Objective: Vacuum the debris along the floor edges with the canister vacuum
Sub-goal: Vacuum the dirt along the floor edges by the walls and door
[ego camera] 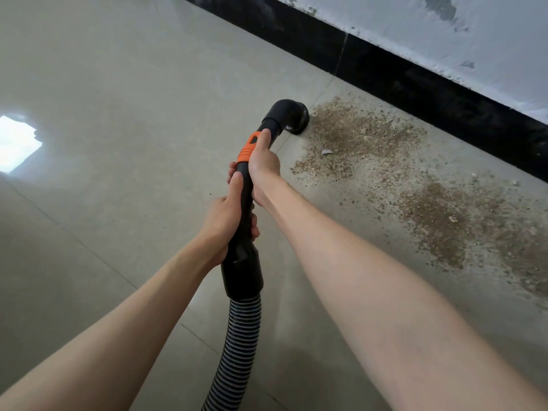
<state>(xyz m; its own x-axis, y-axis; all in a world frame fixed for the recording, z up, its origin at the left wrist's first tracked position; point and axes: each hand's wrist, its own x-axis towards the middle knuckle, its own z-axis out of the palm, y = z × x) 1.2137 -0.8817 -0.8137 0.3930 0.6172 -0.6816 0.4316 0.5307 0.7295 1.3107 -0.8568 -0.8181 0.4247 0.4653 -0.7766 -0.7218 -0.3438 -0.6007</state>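
A black vacuum wand point(243, 232) with an orange collar point(248, 149) runs up the middle of the head view. Its curved black nozzle point(292, 115) sits on the floor at the left edge of a brown patch of debris point(353, 137). My right hand point(264, 167) grips the wand just below the nozzle, thumb on the orange collar. My left hand point(225, 223) grips the wand lower down. The ribbed hose point(237, 351) hangs from the wand toward the bottom edge. More debris point(462, 226) spreads along the floor to the right. The canister is out of sight.
A black baseboard point(415, 81) runs diagonally under a scuffed white wall point(444, 31). The floor is grey tile point(118, 114) with a bright window reflection point(17, 140) at the left. Small pale chips lie among the debris.
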